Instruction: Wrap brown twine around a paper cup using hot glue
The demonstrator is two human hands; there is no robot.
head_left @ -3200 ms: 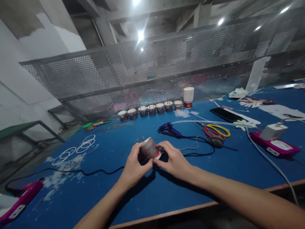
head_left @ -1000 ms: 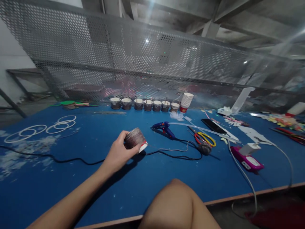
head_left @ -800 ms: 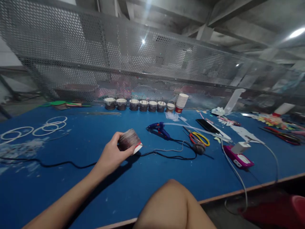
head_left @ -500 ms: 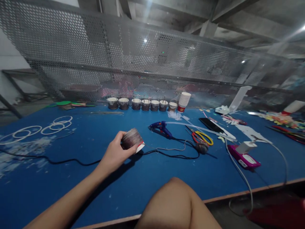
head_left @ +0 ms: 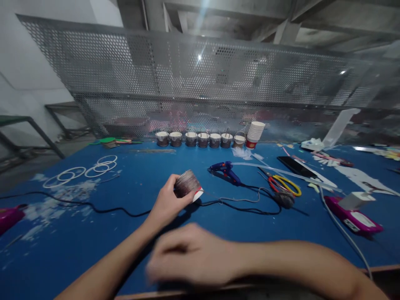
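Note:
My left hand point(head_left: 170, 201) is closed around a paper cup point(head_left: 188, 183) wound with brownish-grey yarn. The cup lies tilted on its side, a red and white strip bare at its right end. Nearer to me, my right hand point(head_left: 190, 254) is smeared by motion. Its fingers look curled, but whether they hold anything does not show. A thin grey strand runs from near the cup toward a dark yarn ball point(head_left: 284, 200) on the right. Beyond the cup, a blue hot glue gun point(head_left: 225, 171) rests on the blue table point(head_left: 125, 246).
Several yarn-wrapped cups point(head_left: 203, 140) line the back beside stacked paper cups point(head_left: 255, 135). White rings point(head_left: 101, 166) lie left. On the right are scissors point(head_left: 283, 183), a black phone point(head_left: 295, 167) and a magenta power strip point(head_left: 353, 214). A black cable point(head_left: 103, 209) crosses the table.
My right arm has swung in from the lower right, bringing the hand in front of me below the cup. The view has shifted left. My left hand keeps its hold on the cup.

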